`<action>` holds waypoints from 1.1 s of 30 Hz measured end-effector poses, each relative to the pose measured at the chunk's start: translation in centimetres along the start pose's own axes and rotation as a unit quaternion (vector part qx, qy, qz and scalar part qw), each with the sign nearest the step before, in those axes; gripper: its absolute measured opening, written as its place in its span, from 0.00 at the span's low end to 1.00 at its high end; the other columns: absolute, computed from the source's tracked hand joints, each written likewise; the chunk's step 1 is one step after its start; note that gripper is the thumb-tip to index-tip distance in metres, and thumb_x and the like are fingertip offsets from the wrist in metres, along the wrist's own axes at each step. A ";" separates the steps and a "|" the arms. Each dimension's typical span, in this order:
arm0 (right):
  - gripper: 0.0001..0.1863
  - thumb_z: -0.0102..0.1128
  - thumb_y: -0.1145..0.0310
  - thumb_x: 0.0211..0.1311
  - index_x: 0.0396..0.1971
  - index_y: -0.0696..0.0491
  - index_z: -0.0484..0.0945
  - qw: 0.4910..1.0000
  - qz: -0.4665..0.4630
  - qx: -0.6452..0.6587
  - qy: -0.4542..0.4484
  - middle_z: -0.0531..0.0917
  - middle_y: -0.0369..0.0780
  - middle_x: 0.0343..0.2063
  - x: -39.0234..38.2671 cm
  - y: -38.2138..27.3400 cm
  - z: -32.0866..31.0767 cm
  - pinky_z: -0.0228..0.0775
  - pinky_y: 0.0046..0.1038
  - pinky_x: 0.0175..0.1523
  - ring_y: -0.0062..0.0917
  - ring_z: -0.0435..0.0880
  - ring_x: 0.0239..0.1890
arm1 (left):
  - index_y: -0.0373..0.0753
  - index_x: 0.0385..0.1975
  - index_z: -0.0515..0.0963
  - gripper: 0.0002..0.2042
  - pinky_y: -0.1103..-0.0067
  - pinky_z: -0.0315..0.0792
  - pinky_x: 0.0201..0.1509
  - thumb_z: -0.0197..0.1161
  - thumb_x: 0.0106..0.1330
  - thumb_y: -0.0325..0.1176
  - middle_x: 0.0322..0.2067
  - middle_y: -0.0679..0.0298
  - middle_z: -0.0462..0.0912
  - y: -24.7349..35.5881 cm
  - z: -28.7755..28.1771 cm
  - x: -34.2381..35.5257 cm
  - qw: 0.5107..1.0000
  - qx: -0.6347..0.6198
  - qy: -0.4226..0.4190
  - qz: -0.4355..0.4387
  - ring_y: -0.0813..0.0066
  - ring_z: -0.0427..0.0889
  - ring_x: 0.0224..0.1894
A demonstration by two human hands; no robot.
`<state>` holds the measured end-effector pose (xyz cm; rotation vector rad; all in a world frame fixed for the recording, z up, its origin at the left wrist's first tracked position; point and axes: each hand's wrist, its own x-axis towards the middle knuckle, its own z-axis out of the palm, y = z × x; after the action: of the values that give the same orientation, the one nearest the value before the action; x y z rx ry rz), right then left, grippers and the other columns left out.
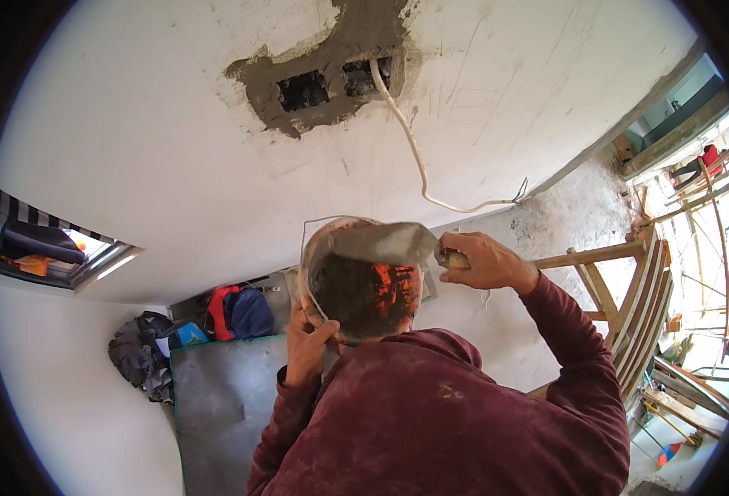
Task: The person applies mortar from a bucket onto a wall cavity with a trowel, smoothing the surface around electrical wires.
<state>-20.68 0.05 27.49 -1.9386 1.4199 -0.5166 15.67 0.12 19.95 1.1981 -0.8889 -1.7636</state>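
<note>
Window: a framed window is seen far left of the left hand, beyond the wall corner.
Bundle: crumpled black fabric is heaped well to the left of the left hand.
Sheet: a grey sheet with a green edge is laid below and left of the left hand.
Clothes: red and dark blue clothes are piled nearer, just beyond the sheet's far edge.
Left hand: the left hand is clamped on the bucket's near left rim.
Wall patch: grey plaster is spread around two dark openings, ahead of both hands.
Bucket: the bucket, orange inside, is held between the hands; dark mortar is contained in it.
Trowel: the blade of the trowel is extended leftward from the right hand, across the bucket's mouth.
Cable: a white cable is hung from the right opening, its end beyond the right hand.
Right hand: the trowel's handle is gripped by the closed right hand.
Wooden frame: slatted timber is stood right of the right hand.
</note>
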 end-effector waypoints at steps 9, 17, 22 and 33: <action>0.14 0.56 0.63 0.70 0.35 0.60 0.70 0.936 -0.063 0.315 0.144 0.73 0.41 0.21 9.4 2.5 4.7 0.66 0.32 0.30 0.27 0.73 0.21 | 0.34 0.40 0.73 0.11 0.73 0.83 0.40 0.63 0.59 0.21 0.37 0.62 0.79 -0.2 -1.0 -1.5 0.996 0.000 0.082 -0.034 0.72 0.84 0.33; 0.17 0.49 0.59 0.76 0.31 0.58 0.70 0.918 -0.042 0.316 0.237 0.72 0.36 0.15 14.9 2.7 8.2 0.65 0.27 0.23 0.20 0.71 0.15 | 0.35 0.50 0.74 0.16 0.72 0.83 0.47 0.59 0.63 0.18 0.42 0.61 0.83 2.2 -3.8 -3.2 0.993 -0.017 0.117 -0.025 0.71 0.85 0.41; 0.17 0.50 0.60 0.76 0.29 0.58 0.70 0.900 -0.022 0.346 0.264 0.74 0.36 0.16 16.5 3.2 8.9 0.66 0.28 0.24 0.20 0.73 0.16 | 0.36 0.47 0.75 0.12 0.70 0.83 0.46 0.59 0.63 0.19 0.43 0.60 0.83 2.0 -6.4 -3.5 0.992 -0.015 0.128 -0.011 0.70 0.85 0.41; 0.16 0.49 0.64 0.75 0.30 0.61 0.72 0.904 0.002 0.323 0.281 0.73 0.41 0.15 18.9 3.9 10.0 0.67 0.34 0.26 0.30 0.74 0.16 | 0.36 0.46 0.75 0.11 0.68 0.84 0.46 0.59 0.64 0.22 0.42 0.60 0.84 2.0 -9.6 -3.9 0.993 0.002 0.116 0.007 0.68 0.86 0.40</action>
<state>-10.50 -15.64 16.41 -1.2869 1.3310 -1.4311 26.11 1.75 20.32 1.3629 -0.7612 -1.5740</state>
